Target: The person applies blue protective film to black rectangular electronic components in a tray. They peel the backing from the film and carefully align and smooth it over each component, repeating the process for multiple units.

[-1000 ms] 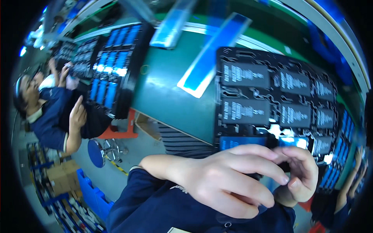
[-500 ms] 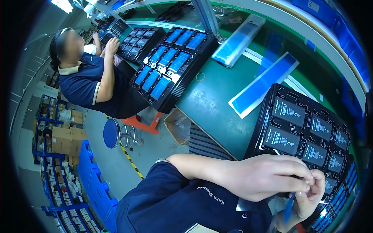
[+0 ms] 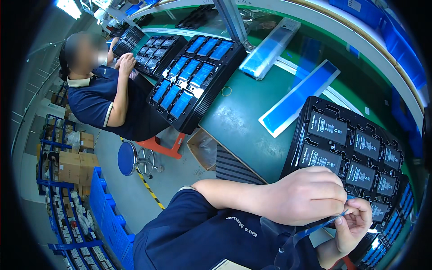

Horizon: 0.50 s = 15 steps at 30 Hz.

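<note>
My left hand [image 3: 312,195] reaches across from the left, closed, its fingertips at a narrow blue film strip [image 3: 321,226]. My right hand [image 3: 353,225], lower right, pinches the same strip between thumb and fingers. The strip curves down left beneath my left hand, and a clear film piece [image 3: 285,258] hangs by its lower end. Just beyond both hands lies a black tray [image 3: 299,135] with flat black batteries [image 3: 327,129] in its pockets. My left hand covers part of the tray's near edge.
A blue film sheet with white edges [image 3: 299,99] lies on the green table [image 3: 243,130]; a stack of clear-and-blue strips [image 3: 270,49] is behind it. Stacked black trays [image 3: 207,96] hold blue-covered pieces. A co-worker [image 3: 96,96] sits at far left. A blue stool [image 3: 127,158] stands on the floor.
My left hand has shifted slightly left and up, with its fingers curled tighter. The blue strip, hanging from my right hand before, now stretches down left under my left hand.
</note>
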### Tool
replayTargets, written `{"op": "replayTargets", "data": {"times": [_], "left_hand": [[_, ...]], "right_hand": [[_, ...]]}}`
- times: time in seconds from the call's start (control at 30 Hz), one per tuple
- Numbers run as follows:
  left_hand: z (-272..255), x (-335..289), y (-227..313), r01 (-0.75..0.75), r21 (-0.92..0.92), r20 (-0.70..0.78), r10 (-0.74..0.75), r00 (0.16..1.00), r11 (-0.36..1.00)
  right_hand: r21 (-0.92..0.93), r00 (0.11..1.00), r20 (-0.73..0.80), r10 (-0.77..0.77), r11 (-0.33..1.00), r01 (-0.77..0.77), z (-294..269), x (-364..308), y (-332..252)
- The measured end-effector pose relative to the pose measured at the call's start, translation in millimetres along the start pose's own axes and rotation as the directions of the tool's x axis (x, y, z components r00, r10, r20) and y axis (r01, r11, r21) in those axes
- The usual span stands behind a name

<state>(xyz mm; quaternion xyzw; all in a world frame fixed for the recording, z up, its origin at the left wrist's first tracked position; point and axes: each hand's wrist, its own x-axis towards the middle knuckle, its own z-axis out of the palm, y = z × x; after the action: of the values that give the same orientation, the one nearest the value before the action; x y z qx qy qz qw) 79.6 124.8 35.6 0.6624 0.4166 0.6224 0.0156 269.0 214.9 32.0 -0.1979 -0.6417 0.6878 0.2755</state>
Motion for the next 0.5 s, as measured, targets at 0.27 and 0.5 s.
{"op": "replayTargets", "data": {"times": [0.27, 0.5], "left_hand": [[-8, -5, 8, 0.173, -0.015, 0.174, -0.168, 0.970, 0.985], [-34, -2, 15, 0.162, 0.223, 0.360, -0.236, 0.903, 0.961]], "right_hand": [[-0.252, 0.958, 0.051, -0.281, 0.925, 0.284, 11, 4, -2], [-0.108, 0.902, 0.035, -0.431, 0.896, 0.432, 5, 24, 2]]}}
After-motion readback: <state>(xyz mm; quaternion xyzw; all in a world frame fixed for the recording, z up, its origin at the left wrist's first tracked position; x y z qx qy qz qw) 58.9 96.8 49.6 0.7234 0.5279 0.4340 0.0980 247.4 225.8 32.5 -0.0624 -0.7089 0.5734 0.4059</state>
